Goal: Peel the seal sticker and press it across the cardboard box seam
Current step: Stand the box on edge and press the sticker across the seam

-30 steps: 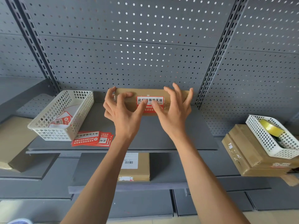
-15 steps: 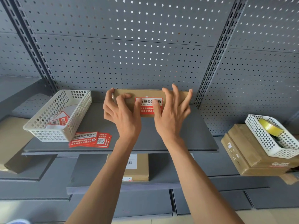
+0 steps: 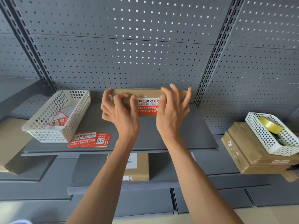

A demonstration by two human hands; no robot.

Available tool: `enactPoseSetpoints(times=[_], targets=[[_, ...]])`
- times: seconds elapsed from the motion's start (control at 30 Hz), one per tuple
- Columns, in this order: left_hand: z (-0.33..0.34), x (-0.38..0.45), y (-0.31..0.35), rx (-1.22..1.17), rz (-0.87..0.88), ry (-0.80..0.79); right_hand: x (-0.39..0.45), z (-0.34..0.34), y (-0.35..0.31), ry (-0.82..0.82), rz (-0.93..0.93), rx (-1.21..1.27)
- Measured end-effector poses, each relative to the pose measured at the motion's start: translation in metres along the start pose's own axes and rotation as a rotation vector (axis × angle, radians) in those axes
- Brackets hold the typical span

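Observation:
A flat cardboard box (image 3: pixel 145 92) lies at the back of the grey shelf (image 3: pixel 186 136), against the pegboard. A red and white seal sticker (image 3: pixel 147 105) lies across its front face and top edge. My left hand (image 3: pixel 119 112) grips the box's left end, fingers curled over the top, thumb against the sticker's left edge. At the right end my right hand (image 3: pixel 173 112) has its fingers spread over the box and its thumb on the sticker's right edge, covering that end of the print.
A white basket (image 3: pixel 48 133) with sticker scraps stands at the shelf's left, with a stack of spare seal stickers (image 3: pixel 89 139) beside it. Another box (image 3: pixel 140 167) lies on the lower shelf. At the right, stacked boxes (image 3: pixel 246 152) carry a basket (image 3: pixel 267 139) holding a yellow tape roll (image 3: pixel 270 125).
My two thumbs have slid apart along the sticker, from its middle out to its ends, so more of the print shows. The box has stayed in place.

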State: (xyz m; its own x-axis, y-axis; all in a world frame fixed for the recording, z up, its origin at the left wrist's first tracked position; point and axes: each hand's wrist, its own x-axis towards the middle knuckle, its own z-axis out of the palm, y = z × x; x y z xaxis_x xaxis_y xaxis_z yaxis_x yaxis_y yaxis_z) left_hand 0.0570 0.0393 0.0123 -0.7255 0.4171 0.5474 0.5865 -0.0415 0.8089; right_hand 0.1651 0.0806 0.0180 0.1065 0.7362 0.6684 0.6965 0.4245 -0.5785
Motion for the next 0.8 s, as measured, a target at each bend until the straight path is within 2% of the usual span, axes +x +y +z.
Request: enactPoseSetpoints(times=[0.13,0.3,0.8], targets=[[0.004,0.003,0.013,0.028,-0.074,0.039,0.002,0.006,-0.012,0.043,0.04,-0.11],[0.008,0.004,0.013,0.05,-0.072,0.076,0.002,0.011,-0.015,0.066,0.046,-0.188],[0.004,0.004,0.004,0.046,0.032,0.026,0.006,0.009,-0.004,0.061,0.012,-0.041]])
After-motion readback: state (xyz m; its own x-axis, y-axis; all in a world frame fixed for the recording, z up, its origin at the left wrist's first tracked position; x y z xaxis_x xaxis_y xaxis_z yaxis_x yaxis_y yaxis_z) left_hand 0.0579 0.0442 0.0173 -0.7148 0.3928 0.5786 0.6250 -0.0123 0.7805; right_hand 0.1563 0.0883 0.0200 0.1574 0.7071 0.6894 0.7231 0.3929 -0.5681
